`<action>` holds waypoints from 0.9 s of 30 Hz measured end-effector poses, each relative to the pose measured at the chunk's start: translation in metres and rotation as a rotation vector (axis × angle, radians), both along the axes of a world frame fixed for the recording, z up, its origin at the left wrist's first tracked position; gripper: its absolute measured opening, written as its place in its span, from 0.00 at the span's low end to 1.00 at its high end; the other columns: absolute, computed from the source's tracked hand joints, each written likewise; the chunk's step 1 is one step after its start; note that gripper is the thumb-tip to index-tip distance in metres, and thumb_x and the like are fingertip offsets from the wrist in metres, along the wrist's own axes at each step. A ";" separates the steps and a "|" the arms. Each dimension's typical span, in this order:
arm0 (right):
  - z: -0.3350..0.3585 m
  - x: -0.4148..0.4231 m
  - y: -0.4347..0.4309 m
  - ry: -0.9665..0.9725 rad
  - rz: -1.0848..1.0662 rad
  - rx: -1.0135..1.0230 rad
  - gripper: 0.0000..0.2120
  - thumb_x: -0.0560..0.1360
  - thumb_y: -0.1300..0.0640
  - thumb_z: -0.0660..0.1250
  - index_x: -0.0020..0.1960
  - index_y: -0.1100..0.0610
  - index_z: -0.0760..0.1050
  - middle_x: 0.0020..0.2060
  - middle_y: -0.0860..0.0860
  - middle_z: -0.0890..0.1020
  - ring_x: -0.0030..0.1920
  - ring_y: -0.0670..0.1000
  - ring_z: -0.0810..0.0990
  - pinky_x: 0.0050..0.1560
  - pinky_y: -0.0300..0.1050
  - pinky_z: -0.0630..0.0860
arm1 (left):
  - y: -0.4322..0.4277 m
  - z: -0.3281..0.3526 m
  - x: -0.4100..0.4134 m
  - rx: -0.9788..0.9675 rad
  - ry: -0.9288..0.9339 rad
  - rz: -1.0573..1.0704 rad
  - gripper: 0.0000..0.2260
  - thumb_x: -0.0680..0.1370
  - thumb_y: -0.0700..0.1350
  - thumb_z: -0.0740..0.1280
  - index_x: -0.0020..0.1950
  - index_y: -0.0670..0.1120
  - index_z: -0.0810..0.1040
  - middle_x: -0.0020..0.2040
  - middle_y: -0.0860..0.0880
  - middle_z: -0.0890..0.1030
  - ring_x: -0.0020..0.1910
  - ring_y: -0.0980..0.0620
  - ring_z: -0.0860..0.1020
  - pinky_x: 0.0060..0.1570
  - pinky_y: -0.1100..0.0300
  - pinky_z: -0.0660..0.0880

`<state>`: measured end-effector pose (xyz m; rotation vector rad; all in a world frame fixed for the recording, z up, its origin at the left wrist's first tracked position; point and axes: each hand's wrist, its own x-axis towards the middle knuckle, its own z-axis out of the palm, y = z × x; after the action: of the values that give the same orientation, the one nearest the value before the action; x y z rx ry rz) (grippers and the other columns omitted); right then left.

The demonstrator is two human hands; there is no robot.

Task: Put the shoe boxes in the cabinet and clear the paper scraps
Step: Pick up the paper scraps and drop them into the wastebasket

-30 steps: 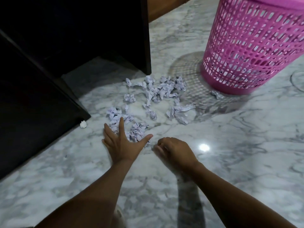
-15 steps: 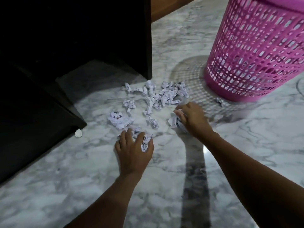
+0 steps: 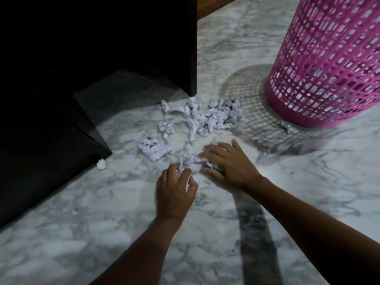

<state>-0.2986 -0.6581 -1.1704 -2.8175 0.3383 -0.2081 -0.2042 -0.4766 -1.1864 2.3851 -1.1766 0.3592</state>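
Several crumpled white paper scraps (image 3: 207, 118) lie scattered on the marble floor in front of the dark cabinet (image 3: 98, 48). My left hand (image 3: 174, 192) has its fingers curled round a few scraps at the pile's near edge. My right hand (image 3: 228, 163) lies just to the right of it, fingers spread flat over more scraps and pressing them toward the left hand. One larger wad (image 3: 153, 148) sits to the left of both hands. No shoe boxes show in this view.
A pink lattice waste basket (image 3: 329, 64) stands at the upper right, with one scrap (image 3: 289, 127) at its base. The cabinet's open dark door (image 3: 41, 161) juts out at the left, a small white bit (image 3: 101, 164) by its corner.
My right hand has swept back from the far scraps toward my left hand, dragging paper with it. My left hand has closed round scraps and shifted slightly nearer.
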 end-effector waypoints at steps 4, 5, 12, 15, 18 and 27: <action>-0.009 0.001 0.015 -0.225 -0.011 0.026 0.10 0.76 0.48 0.69 0.50 0.54 0.82 0.47 0.49 0.82 0.47 0.55 0.78 0.47 0.48 0.73 | -0.001 -0.001 0.002 -0.013 -0.002 -0.003 0.02 0.70 0.42 0.67 0.41 0.44 0.78 0.46 0.45 0.80 0.40 0.43 0.76 0.38 0.51 0.76; -0.010 -0.001 0.017 -0.241 -0.041 0.028 0.09 0.75 0.50 0.71 0.48 0.55 0.80 0.44 0.50 0.81 0.44 0.54 0.77 0.43 0.45 0.72 | -0.001 0.000 0.003 -0.014 -0.013 -0.008 0.02 0.70 0.42 0.67 0.40 0.44 0.77 0.43 0.46 0.79 0.38 0.44 0.75 0.37 0.52 0.76; -0.003 0.007 0.019 -0.214 -0.325 0.235 0.08 0.75 0.52 0.69 0.48 0.57 0.79 0.40 0.53 0.80 0.39 0.55 0.79 0.37 0.43 0.68 | -0.002 0.022 0.010 -0.070 0.074 -0.045 0.03 0.67 0.43 0.61 0.34 0.45 0.71 0.31 0.46 0.73 0.28 0.45 0.73 0.23 0.59 0.68; 0.005 0.027 0.026 -0.273 -0.301 0.278 0.05 0.76 0.58 0.71 0.50 0.59 0.79 0.40 0.52 0.78 0.40 0.53 0.77 0.37 0.36 0.62 | 0.019 0.029 0.023 -0.075 0.187 0.031 0.04 0.68 0.43 0.62 0.34 0.45 0.69 0.33 0.46 0.73 0.30 0.44 0.73 0.24 0.58 0.69; 0.015 0.061 0.043 -0.288 -0.192 0.230 0.06 0.76 0.57 0.71 0.51 0.59 0.79 0.42 0.53 0.77 0.41 0.50 0.75 0.38 0.36 0.63 | 0.046 0.034 0.054 -0.165 0.314 0.289 0.09 0.69 0.40 0.71 0.36 0.44 0.70 0.36 0.46 0.75 0.33 0.44 0.75 0.32 0.58 0.68; 0.027 0.148 0.083 -0.205 0.108 0.094 0.10 0.75 0.56 0.71 0.53 0.61 0.79 0.54 0.57 0.79 0.48 0.59 0.79 0.41 0.50 0.79 | 0.070 0.034 0.121 -0.378 0.304 0.652 0.07 0.70 0.45 0.64 0.38 0.42 0.72 0.41 0.43 0.74 0.38 0.39 0.74 0.33 0.50 0.69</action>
<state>-0.1509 -0.5749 -1.1434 -2.6825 0.1457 -0.4416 -0.0833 -0.4064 -1.1521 2.3085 -0.1527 0.3620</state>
